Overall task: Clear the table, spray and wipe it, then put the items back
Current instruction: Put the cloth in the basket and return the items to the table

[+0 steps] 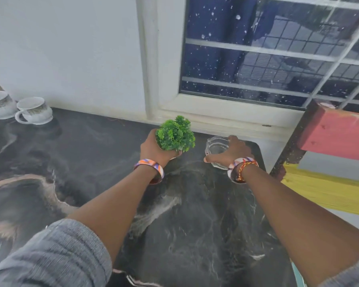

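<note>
Here, a person reaches across a dark marbled table point(91, 162) toward the far edge below a window point(267, 48). The left hand point(153, 150) curls around a small green potted plant point(175, 134). The right hand point(229, 152) spreads over a clear glass jar point(216, 147), fingers and thumb around its rim. Two white cups point(32, 110) stand at the far left corner. Whether items are leaving or returning cannot be told; no spray or cloth shows.
</note>
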`<state>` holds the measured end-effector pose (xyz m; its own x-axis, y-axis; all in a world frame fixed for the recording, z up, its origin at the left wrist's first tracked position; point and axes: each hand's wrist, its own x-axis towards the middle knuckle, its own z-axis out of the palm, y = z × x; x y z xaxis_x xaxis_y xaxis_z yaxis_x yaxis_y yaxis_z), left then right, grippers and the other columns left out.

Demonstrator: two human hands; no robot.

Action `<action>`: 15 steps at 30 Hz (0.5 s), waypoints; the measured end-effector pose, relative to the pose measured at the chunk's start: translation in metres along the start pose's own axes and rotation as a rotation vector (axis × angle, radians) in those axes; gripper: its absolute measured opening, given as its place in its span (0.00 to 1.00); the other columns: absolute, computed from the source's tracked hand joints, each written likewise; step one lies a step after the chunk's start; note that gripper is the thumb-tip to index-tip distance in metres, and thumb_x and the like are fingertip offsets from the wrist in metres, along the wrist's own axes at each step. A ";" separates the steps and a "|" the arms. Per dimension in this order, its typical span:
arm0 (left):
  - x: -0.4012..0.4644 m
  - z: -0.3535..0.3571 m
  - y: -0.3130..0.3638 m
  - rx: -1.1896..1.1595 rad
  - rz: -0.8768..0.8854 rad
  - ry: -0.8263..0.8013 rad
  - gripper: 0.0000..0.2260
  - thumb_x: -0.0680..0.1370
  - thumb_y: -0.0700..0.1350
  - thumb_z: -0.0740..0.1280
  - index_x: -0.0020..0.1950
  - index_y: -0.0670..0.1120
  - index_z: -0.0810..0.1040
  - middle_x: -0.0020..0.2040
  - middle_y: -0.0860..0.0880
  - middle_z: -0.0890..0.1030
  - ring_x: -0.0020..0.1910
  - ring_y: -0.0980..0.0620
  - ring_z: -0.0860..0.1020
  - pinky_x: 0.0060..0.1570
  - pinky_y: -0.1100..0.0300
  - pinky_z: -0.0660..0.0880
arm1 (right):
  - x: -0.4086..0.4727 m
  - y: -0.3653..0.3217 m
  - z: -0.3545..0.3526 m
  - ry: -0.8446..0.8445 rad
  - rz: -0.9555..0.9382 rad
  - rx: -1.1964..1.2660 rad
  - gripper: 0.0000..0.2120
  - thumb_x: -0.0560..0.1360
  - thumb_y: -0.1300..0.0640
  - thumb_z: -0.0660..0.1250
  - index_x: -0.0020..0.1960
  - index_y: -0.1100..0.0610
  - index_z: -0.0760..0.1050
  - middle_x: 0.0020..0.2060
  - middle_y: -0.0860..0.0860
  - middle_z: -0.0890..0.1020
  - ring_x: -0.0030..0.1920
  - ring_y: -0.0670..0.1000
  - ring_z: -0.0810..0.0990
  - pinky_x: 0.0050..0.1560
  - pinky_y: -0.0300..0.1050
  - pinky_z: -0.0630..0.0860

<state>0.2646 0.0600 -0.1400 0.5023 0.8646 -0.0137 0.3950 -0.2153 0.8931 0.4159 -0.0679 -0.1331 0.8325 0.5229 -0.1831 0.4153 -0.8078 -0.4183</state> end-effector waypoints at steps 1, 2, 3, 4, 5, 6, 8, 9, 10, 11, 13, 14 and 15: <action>0.004 0.002 0.001 -0.009 0.001 -0.011 0.30 0.64 0.43 0.78 0.63 0.44 0.72 0.60 0.45 0.80 0.58 0.47 0.77 0.51 0.66 0.68 | 0.002 -0.001 0.000 0.010 0.015 0.003 0.47 0.58 0.36 0.74 0.69 0.56 0.63 0.64 0.56 0.74 0.63 0.60 0.73 0.59 0.54 0.74; 0.008 0.005 0.002 -0.017 0.004 -0.022 0.30 0.64 0.43 0.78 0.64 0.44 0.72 0.60 0.45 0.80 0.59 0.47 0.77 0.51 0.66 0.67 | 0.004 -0.003 0.002 0.021 0.031 0.002 0.46 0.58 0.36 0.74 0.68 0.56 0.63 0.63 0.56 0.74 0.62 0.60 0.73 0.58 0.53 0.75; 0.012 0.007 0.003 -0.022 0.009 -0.033 0.30 0.64 0.43 0.78 0.64 0.44 0.72 0.60 0.45 0.80 0.59 0.46 0.77 0.51 0.66 0.67 | 0.005 -0.004 0.003 0.033 0.045 -0.005 0.46 0.58 0.37 0.74 0.68 0.57 0.64 0.62 0.56 0.75 0.61 0.60 0.74 0.58 0.53 0.75; 0.015 0.009 0.004 -0.026 0.015 -0.040 0.30 0.64 0.43 0.78 0.64 0.44 0.72 0.60 0.45 0.80 0.60 0.46 0.77 0.51 0.65 0.67 | 0.005 -0.005 0.004 0.043 0.055 -0.014 0.45 0.59 0.37 0.74 0.68 0.57 0.64 0.62 0.56 0.75 0.61 0.60 0.74 0.58 0.53 0.75; 0.018 0.011 0.004 -0.028 0.018 -0.049 0.31 0.64 0.44 0.78 0.64 0.45 0.71 0.61 0.45 0.79 0.60 0.46 0.77 0.52 0.65 0.67 | 0.006 -0.007 0.006 0.051 0.065 -0.028 0.45 0.59 0.37 0.74 0.68 0.57 0.63 0.63 0.56 0.74 0.62 0.61 0.73 0.59 0.53 0.74; 0.020 0.013 0.004 -0.028 0.019 -0.058 0.31 0.64 0.44 0.78 0.64 0.45 0.71 0.61 0.45 0.79 0.60 0.45 0.77 0.52 0.65 0.67 | 0.007 -0.009 0.006 0.057 0.073 -0.042 0.46 0.59 0.37 0.74 0.69 0.57 0.62 0.64 0.56 0.74 0.63 0.61 0.72 0.60 0.53 0.73; 0.023 0.014 0.002 -0.020 0.020 -0.080 0.33 0.64 0.45 0.78 0.65 0.45 0.69 0.62 0.45 0.78 0.61 0.45 0.76 0.53 0.64 0.68 | 0.007 -0.011 0.009 0.065 0.083 -0.060 0.48 0.60 0.37 0.74 0.71 0.56 0.60 0.67 0.56 0.71 0.66 0.61 0.69 0.64 0.54 0.70; 0.024 0.013 0.001 -0.013 0.020 -0.092 0.34 0.64 0.45 0.78 0.66 0.45 0.68 0.62 0.45 0.78 0.61 0.44 0.76 0.53 0.63 0.68 | 0.006 -0.013 0.010 0.066 0.088 -0.063 0.48 0.61 0.37 0.73 0.73 0.56 0.58 0.68 0.56 0.70 0.68 0.61 0.68 0.65 0.54 0.69; 0.026 0.012 0.000 -0.004 0.021 -0.102 0.34 0.64 0.45 0.78 0.67 0.45 0.67 0.63 0.44 0.78 0.61 0.44 0.76 0.54 0.62 0.69 | 0.005 -0.015 0.011 0.069 0.095 -0.066 0.49 0.61 0.37 0.73 0.74 0.56 0.57 0.70 0.56 0.69 0.69 0.61 0.66 0.67 0.55 0.67; 0.028 0.011 -0.001 -0.003 0.025 -0.108 0.35 0.64 0.45 0.78 0.67 0.45 0.66 0.63 0.44 0.77 0.62 0.44 0.75 0.55 0.61 0.70 | 0.005 -0.016 0.012 0.071 0.102 -0.064 0.49 0.62 0.37 0.73 0.74 0.55 0.56 0.71 0.56 0.67 0.70 0.61 0.64 0.68 0.55 0.66; 0.029 0.007 -0.003 -0.004 0.032 -0.118 0.38 0.63 0.45 0.78 0.68 0.45 0.64 0.63 0.44 0.77 0.61 0.44 0.75 0.57 0.58 0.71 | 0.005 -0.017 0.014 0.062 0.110 -0.060 0.50 0.63 0.36 0.72 0.75 0.55 0.54 0.73 0.56 0.64 0.72 0.61 0.62 0.69 0.57 0.63; 0.028 0.006 -0.004 0.002 0.036 -0.126 0.39 0.63 0.45 0.78 0.69 0.45 0.63 0.63 0.44 0.77 0.61 0.44 0.75 0.58 0.57 0.71 | 0.004 -0.017 0.014 0.056 0.111 -0.051 0.50 0.63 0.36 0.72 0.75 0.56 0.54 0.73 0.56 0.63 0.72 0.61 0.61 0.70 0.57 0.63; 0.028 0.004 -0.005 0.009 0.045 -0.133 0.40 0.63 0.45 0.79 0.69 0.45 0.63 0.63 0.45 0.77 0.61 0.44 0.76 0.58 0.57 0.71 | 0.003 -0.017 0.015 0.057 0.109 -0.033 0.51 0.63 0.36 0.72 0.76 0.56 0.53 0.74 0.56 0.62 0.73 0.61 0.61 0.70 0.58 0.63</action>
<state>0.2795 0.0841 -0.1469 0.6170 0.7862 -0.0338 0.3763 -0.2571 0.8901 0.4058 -0.0487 -0.1397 0.8924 0.4162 -0.1745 0.3324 -0.8678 -0.3694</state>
